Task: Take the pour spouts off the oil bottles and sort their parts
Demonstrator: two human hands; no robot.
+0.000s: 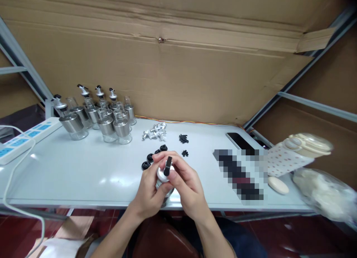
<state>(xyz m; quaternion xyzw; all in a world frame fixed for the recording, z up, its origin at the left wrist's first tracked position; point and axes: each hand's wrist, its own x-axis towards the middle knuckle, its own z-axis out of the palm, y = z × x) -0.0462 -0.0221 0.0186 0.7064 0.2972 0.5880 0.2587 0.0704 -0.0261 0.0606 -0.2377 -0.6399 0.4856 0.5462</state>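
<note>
Close to the table's front edge, a glass bottle (169, 194) stands between my two hands. Its silver pour spout with a black flip lid (168, 166) points up towards me. The fingers of my left hand (147, 193) wrap round the neck and the spout's base. From the other side my right hand (191, 189) closes on the spout, its thumb at the base of the lid. Most of the bottle is hidden by the hands. Just beyond them lie several black round stoppers (145, 165), partly covered by my fingers.
Several steel-sleeved glass bottles (122, 128) stand at the back left, some with spouts. Silver spout pieces (155, 131), black strips (183, 138) and tiny black parts (185, 153) lie mid-table. A power strip (30, 137) sits left; a phone (240, 142) and cream-lidded tumbler (292, 155) are right.
</note>
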